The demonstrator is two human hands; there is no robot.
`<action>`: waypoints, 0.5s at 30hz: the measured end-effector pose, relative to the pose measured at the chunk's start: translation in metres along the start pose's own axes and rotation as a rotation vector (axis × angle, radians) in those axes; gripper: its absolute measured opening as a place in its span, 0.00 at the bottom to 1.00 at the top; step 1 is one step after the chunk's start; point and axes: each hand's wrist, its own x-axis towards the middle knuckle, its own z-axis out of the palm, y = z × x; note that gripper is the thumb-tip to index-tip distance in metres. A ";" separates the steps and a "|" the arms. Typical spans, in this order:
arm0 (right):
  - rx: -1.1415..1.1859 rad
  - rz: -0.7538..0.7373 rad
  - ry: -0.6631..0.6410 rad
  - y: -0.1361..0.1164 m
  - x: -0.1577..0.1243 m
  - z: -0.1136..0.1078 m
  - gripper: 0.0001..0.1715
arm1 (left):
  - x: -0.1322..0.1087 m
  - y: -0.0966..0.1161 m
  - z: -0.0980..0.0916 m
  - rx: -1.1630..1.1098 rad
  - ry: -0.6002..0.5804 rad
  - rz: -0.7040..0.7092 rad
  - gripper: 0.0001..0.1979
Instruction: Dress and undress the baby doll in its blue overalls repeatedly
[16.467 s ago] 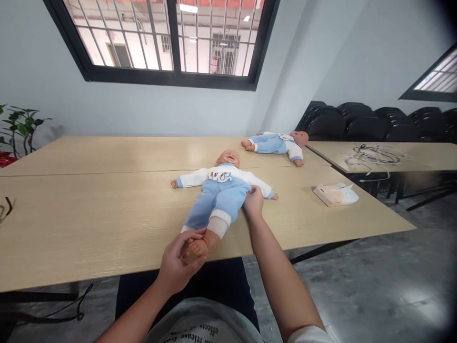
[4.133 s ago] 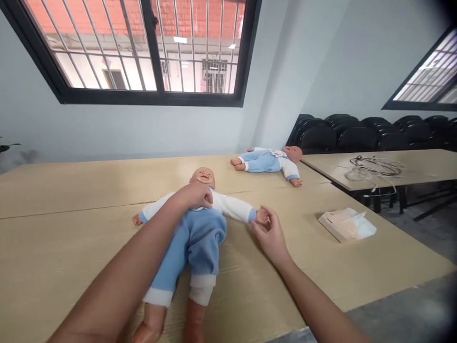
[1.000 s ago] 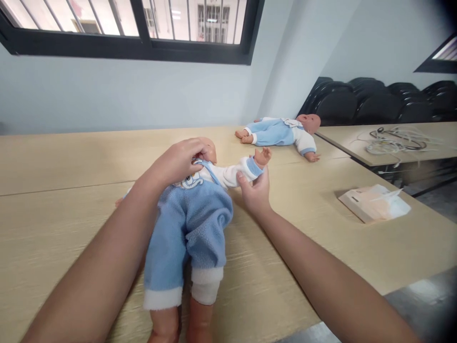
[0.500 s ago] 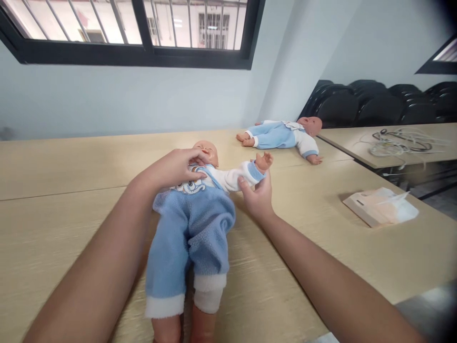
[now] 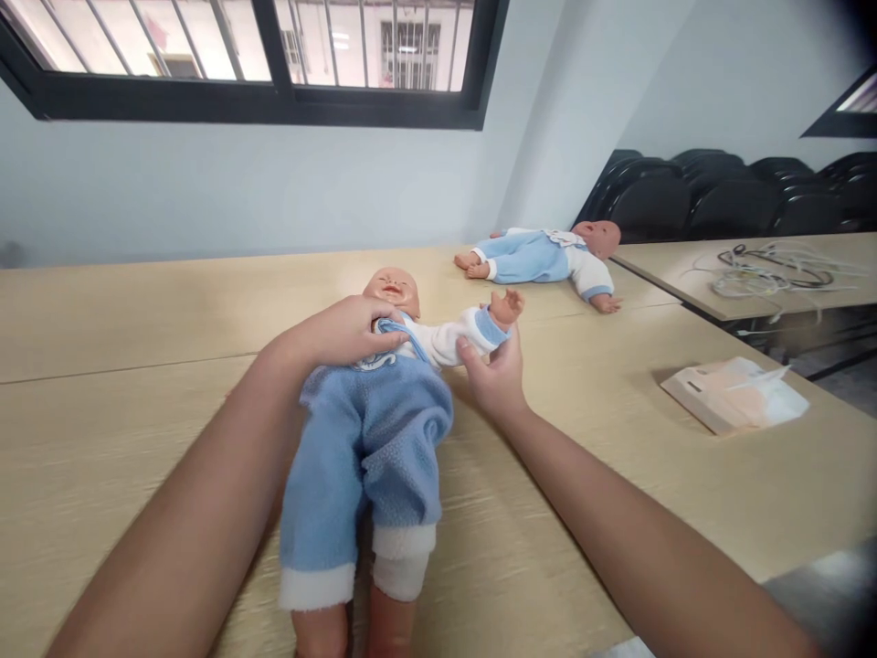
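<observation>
A baby doll [image 5: 404, 429] in a blue and white outfit lies on its back on the wooden table [image 5: 123, 439], its head toward the window. My left hand [image 5: 349, 331] rests over the doll's upper chest, thumb and fingers closed around the blue-edged collar; part of the fingers is hidden. Around the doll's outstretched sleeve, on the right, my right hand [image 5: 499, 375] is wrapped, with the thumb on the white cloth just below the blue cuff.
Another doll [image 5: 534, 256] in similar clothes lies at the back of the table. A tissue packet [image 5: 733, 393] sits at the right. Tangled cables [image 5: 774, 274] lie on a second table, with black chairs [image 5: 719, 196] behind.
My left hand has moved down and slightly right, from over the doll's chin to its collar, and the doll's face now shows. My right hand has kept its grip.
</observation>
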 end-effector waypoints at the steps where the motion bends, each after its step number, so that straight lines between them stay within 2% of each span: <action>1: 0.001 0.001 -0.001 0.000 0.000 0.000 0.37 | -0.001 0.002 0.000 -0.042 -0.016 -0.018 0.13; 6: 0.007 0.009 -0.014 0.000 0.000 -0.001 0.36 | -0.002 0.007 0.000 -0.154 -0.070 -0.066 0.14; 10: -0.010 -0.001 -0.021 0.000 0.000 -0.002 0.39 | -0.001 0.007 0.001 -0.089 -0.109 -0.064 0.11; 13: -0.028 -0.009 -0.027 0.000 0.000 -0.002 0.40 | 0.002 0.005 0.003 0.007 -0.068 -0.037 0.08; 15: -0.036 -0.013 -0.028 0.000 0.000 -0.002 0.40 | 0.004 0.002 0.004 0.031 -0.012 -0.018 0.11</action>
